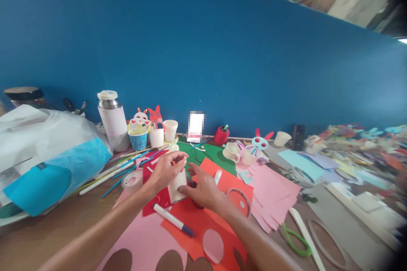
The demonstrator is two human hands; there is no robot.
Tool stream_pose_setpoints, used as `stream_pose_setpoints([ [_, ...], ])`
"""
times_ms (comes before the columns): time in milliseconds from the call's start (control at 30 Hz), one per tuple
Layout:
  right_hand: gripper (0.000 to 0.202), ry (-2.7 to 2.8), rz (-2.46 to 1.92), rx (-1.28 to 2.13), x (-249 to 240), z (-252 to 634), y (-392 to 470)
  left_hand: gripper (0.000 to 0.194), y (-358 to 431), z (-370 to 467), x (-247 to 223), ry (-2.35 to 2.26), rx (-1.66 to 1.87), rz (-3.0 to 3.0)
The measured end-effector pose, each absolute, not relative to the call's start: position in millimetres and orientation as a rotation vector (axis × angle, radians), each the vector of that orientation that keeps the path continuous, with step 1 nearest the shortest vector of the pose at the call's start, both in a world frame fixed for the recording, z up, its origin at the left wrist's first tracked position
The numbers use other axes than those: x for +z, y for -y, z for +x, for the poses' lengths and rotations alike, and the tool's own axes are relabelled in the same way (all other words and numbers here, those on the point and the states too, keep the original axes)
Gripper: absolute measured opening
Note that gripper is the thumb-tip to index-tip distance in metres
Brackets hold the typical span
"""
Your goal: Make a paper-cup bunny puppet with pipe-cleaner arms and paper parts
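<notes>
My left hand (169, 168) is raised just above a white paper cup (178, 187), its thumb and fingers pinched together; whatever they hold is too small to make out. At the cup's right side is my right hand (205, 188), fingers apart and curved, with the thumb tip at the cup's edge. I cannot tell whether it bears on the cup. Beneath lie red paper (149, 197) and orange paper (181, 216). A white marker with a dark cap (173, 219) rests in front of the cup. Scissors (240, 203), partly hidden, lie right of my right hand.
Paper cups with animal cutouts (139, 139) stand by the blue wall (203, 51), near a thermos (112, 123). Clear tape (132, 180) lies left. Pink sheets (273, 190) and a green pipe cleaner (297, 243) are right. A plastic bag (63, 135) fills the far left.
</notes>
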State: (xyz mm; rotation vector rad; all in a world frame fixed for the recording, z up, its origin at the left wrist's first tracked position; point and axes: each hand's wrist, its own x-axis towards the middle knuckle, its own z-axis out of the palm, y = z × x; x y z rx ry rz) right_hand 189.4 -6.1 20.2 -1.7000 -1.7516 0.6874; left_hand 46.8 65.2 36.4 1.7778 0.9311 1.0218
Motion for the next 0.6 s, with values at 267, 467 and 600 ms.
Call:
stream_pose_setpoints([
  [267, 0.077, 1.557, -1.452, 0.940, -0.2, 173.7, 2.9, 0.027, -52.1, 48.8, 45.3, -0.984, 1.030, 1.951],
  [467, 0.067, 1.475, -1.321, 0.943, -3.9, 167.6, 2.2, 0.030, -49.0, 52.3, 38.2, -0.925, 1.060, 1.990],
  [600, 0.071, 1.426, -1.330, 0.934, 1.3, 170.7, 1.0, 0.038, -42.6, 50.7, 46.7, -0.834, 1.116, 2.113],
])
